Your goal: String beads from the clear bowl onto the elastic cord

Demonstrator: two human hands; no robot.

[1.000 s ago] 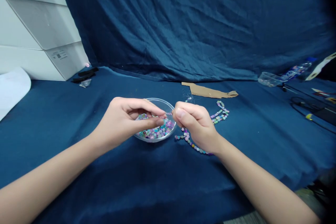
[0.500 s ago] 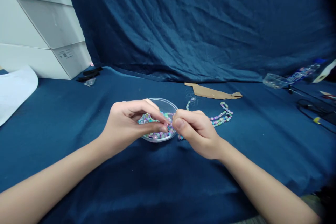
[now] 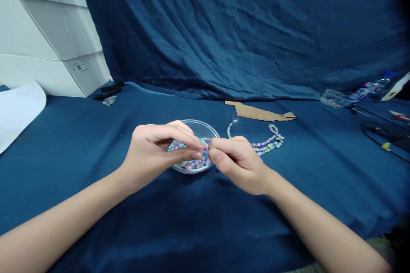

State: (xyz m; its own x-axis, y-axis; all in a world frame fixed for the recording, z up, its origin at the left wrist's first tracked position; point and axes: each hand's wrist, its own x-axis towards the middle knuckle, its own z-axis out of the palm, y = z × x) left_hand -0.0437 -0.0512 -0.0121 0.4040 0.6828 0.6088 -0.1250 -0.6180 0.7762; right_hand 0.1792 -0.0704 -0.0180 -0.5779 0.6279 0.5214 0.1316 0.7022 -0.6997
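Observation:
My left hand (image 3: 160, 147) is pinched at the fingertips over a round clear plastic bowl (image 3: 207, 124); a tiny bead seems to sit between thumb and forefinger. My right hand (image 3: 241, 164) is closed, its thumb pressed on the curled forefinger, and what it grips is too small to make out. Both sets of fingertips nearly meet above the bowl's right side. Loose pastel beads (image 3: 192, 164) in pink, purple, green and blue lie in the bowl. Beyond my right hand a long beaded strand (image 3: 270, 147) lies looped on the cloth, partly hidden by that hand.
A torn strip of brown cardboard (image 3: 256, 112) lies behind the strand. To the right are a clear plastic container (image 3: 335, 99), a bottle (image 3: 368, 90) and dark cables (image 3: 378, 134). White boxes (image 3: 41, 34) are stacked at the left. Blue cloth (image 3: 105, 140) covers the table.
My right hand has shifted slightly left, bringing its fingertips closer to my left ones. The pinkish bead at my left fingertips shows less now. Bowl and strand stay put.

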